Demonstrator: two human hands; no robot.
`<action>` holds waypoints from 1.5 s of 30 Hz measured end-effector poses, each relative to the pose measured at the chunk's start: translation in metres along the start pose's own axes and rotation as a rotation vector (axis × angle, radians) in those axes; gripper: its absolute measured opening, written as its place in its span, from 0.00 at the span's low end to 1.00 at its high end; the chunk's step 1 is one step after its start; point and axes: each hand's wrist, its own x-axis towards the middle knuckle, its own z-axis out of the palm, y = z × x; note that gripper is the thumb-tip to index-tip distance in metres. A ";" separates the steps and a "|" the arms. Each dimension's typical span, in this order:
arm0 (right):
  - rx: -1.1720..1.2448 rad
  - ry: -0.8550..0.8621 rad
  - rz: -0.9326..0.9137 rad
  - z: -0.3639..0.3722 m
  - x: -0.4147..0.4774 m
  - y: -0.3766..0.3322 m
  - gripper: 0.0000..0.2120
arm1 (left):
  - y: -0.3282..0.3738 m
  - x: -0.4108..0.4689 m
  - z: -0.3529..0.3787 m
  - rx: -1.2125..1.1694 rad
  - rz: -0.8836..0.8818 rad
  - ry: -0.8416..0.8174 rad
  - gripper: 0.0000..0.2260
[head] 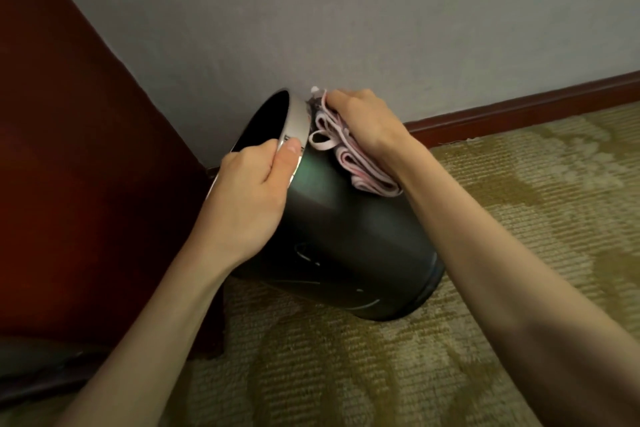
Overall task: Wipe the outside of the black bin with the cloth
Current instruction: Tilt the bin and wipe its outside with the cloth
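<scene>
The black bin (pixel 346 243) is round with a silver rim band and is tipped to the left, its open mouth facing up and left and its base on the carpet. My left hand (pixel 249 191) grips the silver rim at the near side, thumb on the outside. A folded pink and white cloth (pixel 349 156) lies pressed on the bin's upper outer wall just behind the rim. My right hand (pixel 363 118) lies on top of the cloth and holds it against the bin, close to the wall.
A grey wall (pixel 346 28) with a dark red skirting board (pixel 519 107) runs right behind the bin. Dark red wooden furniture (pixel 69 166) stands tight on the left. Patterned olive carpet (pixel 519 218) covers the floor to the right and front.
</scene>
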 end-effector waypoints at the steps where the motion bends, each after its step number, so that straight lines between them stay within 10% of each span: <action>1: -0.008 0.016 -0.009 0.002 -0.001 0.001 0.19 | 0.000 0.000 0.000 -0.002 -0.001 -0.004 0.23; 9: -0.140 0.296 -0.162 0.030 -0.031 -0.015 0.11 | -0.003 0.014 0.002 -0.032 -0.113 0.006 0.20; 21: -0.276 0.618 -0.256 0.082 -0.095 0.001 0.26 | 0.005 0.040 0.008 -0.214 -0.301 -0.023 0.19; 45: -0.202 -0.104 -0.082 0.004 0.024 -0.006 0.18 | -0.003 0.015 0.002 -0.133 -0.150 0.053 0.21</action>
